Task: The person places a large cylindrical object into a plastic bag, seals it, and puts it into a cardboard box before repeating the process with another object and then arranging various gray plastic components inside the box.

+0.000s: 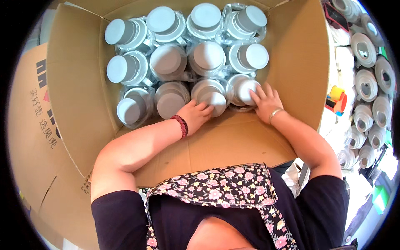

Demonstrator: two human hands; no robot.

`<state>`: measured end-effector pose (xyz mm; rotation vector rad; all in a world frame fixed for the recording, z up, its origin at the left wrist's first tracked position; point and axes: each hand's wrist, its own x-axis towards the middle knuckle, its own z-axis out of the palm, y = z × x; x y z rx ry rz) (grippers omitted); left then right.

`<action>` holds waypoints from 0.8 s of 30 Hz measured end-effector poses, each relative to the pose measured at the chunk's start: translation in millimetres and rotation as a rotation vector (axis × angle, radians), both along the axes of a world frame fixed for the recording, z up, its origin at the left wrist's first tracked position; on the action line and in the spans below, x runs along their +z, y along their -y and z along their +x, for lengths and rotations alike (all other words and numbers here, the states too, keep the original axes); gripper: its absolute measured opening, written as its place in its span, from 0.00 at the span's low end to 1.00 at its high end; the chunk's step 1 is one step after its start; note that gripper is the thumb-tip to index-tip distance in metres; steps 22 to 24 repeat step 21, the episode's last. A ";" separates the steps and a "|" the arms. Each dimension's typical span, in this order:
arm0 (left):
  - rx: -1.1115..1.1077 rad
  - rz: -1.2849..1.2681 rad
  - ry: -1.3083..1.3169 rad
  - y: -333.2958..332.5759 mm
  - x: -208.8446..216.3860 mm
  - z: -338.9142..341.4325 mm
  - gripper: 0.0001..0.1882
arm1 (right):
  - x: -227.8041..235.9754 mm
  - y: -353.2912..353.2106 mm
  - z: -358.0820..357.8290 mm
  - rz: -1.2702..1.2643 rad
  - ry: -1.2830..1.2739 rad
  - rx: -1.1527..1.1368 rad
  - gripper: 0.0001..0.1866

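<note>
A deep cardboard box (233,139) in front of me holds rows of grey lidded jugs with handles, each in a clear plastic bag. My left hand (196,118) lies at the nearest row, its fingers apart and touching the lid of a jug (206,89). At the right end of that row, my right hand (266,104) has its fingers spread against the side of the corner jug (243,89). Neither hand is wrapped round a jug. To the left of my left hand stand two more jugs of the same row, the closer one (170,102) almost beside it.
The box's tall left wall (77,83) and right wall (302,62) enclose the jugs. Another printed carton (31,125) stands to the left. On the right are many more grey jugs (366,85), an orange tape dispenser (339,101) and a red-edged dark object (336,16).
</note>
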<state>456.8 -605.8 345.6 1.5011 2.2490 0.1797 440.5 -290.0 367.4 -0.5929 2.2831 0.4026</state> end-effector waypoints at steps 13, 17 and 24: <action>1.365 0.353 -0.655 280.5 157.5 -153.6 0.26 | 65.4 -59.5 -113.6 -1.088 -0.433 -0.769 0.30; 0.752 0.019 -0.453 96.8 1.3 -143.6 0.28 | -15.6 58.8 -86.1 -0.752 -0.252 -0.179 0.43; 0.797 -0.049 -0.382 79.4 -54.1 -130.5 0.32 | 0.9 64.7 -100.6 -0.406 0.068 -0.073 0.50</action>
